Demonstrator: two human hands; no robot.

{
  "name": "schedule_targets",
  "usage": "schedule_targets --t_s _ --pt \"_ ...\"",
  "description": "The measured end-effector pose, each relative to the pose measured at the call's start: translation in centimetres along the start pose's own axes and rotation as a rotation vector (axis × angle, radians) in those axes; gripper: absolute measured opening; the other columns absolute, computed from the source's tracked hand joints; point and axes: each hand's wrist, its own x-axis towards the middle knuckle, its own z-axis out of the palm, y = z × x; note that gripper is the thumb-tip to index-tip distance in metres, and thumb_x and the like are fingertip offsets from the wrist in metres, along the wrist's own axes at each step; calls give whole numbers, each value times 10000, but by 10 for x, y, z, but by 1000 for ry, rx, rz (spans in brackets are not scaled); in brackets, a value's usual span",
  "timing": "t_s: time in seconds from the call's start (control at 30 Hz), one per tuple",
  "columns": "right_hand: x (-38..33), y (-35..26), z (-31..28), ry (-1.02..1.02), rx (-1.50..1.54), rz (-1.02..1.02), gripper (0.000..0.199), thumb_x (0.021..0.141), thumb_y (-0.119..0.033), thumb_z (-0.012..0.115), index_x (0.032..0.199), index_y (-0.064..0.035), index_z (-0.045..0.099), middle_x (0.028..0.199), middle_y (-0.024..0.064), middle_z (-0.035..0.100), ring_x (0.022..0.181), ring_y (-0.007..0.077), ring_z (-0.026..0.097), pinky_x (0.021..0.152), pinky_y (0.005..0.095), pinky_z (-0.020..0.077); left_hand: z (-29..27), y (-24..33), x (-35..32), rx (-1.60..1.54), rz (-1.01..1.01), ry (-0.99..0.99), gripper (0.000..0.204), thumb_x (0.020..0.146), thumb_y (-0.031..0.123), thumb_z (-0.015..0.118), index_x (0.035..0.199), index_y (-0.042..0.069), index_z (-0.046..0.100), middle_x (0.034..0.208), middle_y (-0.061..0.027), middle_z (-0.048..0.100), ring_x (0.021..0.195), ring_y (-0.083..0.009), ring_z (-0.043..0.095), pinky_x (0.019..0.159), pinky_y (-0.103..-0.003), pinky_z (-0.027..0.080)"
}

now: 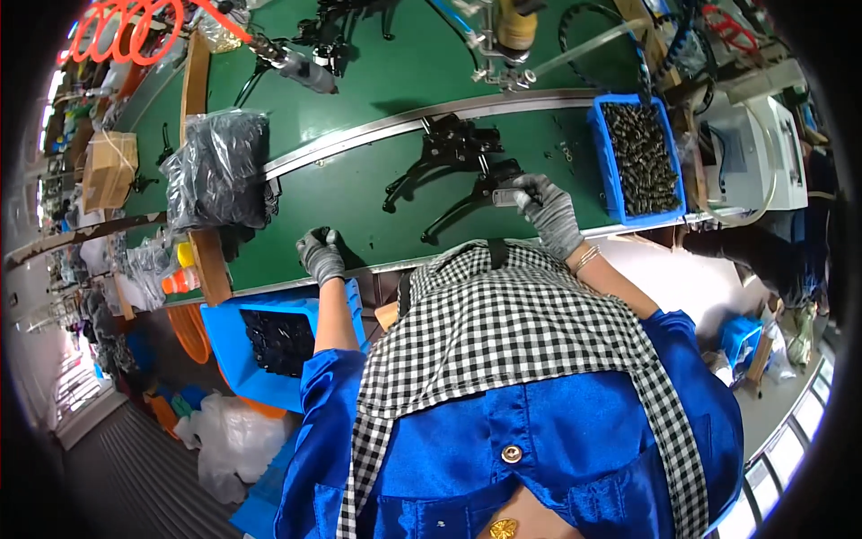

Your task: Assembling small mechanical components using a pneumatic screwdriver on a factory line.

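My right hand (549, 214), in a grey knit glove, pinches the near end of a black brake lever (460, 208) with a silver plate-like piece (505, 198) at the fingertips. The lever's long blade points left and toward me over the green bench. Just beyond it lie several more black brake levers (453, 142), heaped against the metal rail. At the bench's front edge, further left, is my left hand (321, 255), gloved too, its fingers curled in. Whatever those fingers hold, if anything, is hidden.
A blue bin (681, 184) of small dark parts stands right; a bag of black parts (220, 166) lies left. A metal rail (359, 137) crosses the bench. An air screwdriver (305, 70) hangs from a red coiled hose. Below, a blue crate (224, 332) holds black pieces.
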Motion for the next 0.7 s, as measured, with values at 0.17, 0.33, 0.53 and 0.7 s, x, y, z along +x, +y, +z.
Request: schedule_targets --t_s 0.17,0.33,0.53,0.7 --pt "-5 8 -13 -30 209 169 191 929 -43 574 1116 -40 613 864 37 654 656 70 586 589 214 502 -7 3 3 86 6 -107 265 767 237 767 939 74 648 946 -169 656 889 -345 634 816 -448 501" --pt "-3 -8 -17 -61 231 152 212 953 -73 563 1152 -13 606 889 33 654 658 50 577 580 197 498 -24 70 -19 -286 382 -183 248 772 158 753 990 81 663 920 -128 682 909 -287 640 798 -386 520" --pt "8 -56 -7 -151 313 122 208 948 -81 576 1144 -48 638 859 37 660 647 56 582 581 203 519 -100 259 -101 -652 929 -136 279 746 84 754 999 51 641 942 -136 644 860 -294 645 793 -368 544" --pt "10 -58 -10 -176 429 182 210 948 -117 596 1141 -48 644 890 37 665 663 55 586 572 205 521 -98 267 -105 -761 811 -448 312 758 75 763 1048 35 655 992 -126 632 901 -264 639 809 -345 551"
